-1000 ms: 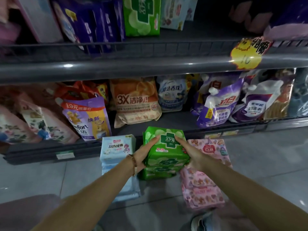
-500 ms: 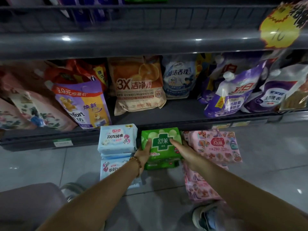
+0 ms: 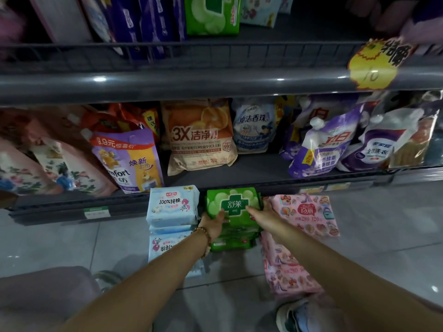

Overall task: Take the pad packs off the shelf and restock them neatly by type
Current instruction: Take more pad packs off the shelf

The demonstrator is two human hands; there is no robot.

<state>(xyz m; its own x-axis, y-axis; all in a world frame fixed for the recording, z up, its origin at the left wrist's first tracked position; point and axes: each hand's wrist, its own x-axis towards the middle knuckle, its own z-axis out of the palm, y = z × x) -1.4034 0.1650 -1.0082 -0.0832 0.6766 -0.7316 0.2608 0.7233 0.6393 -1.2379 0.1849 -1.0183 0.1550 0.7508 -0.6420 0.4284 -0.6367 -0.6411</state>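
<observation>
The green pack (image 3: 233,202) is down! A second ago it hung higher in both hands; now it tops the green pile on the floor (image 3: 383,224), against the bottom shelf (image 3: 72,204) front edge, between the blue packs (image 3: 172,204) and pink packs (image 3: 309,214). The left hand (image 3: 213,222) and right hand (image 3: 261,215) keep their grip on its sides. 3 piles by type are forming, so restocking looks close.

- The green pad pack (image 3: 230,202) is showing pale green circles and a dark green cross with white characters.
- The light blue pack (image 3: 172,207) is carrying a white cloud patch.
- The pink pack (image 3: 309,214) is displaying scattered shoes and bags.
- The orange bag (image 3: 201,135) is showing orange slices.
- The price tag (image 3: 374,65) is showing yellow with black writing.
</observation>
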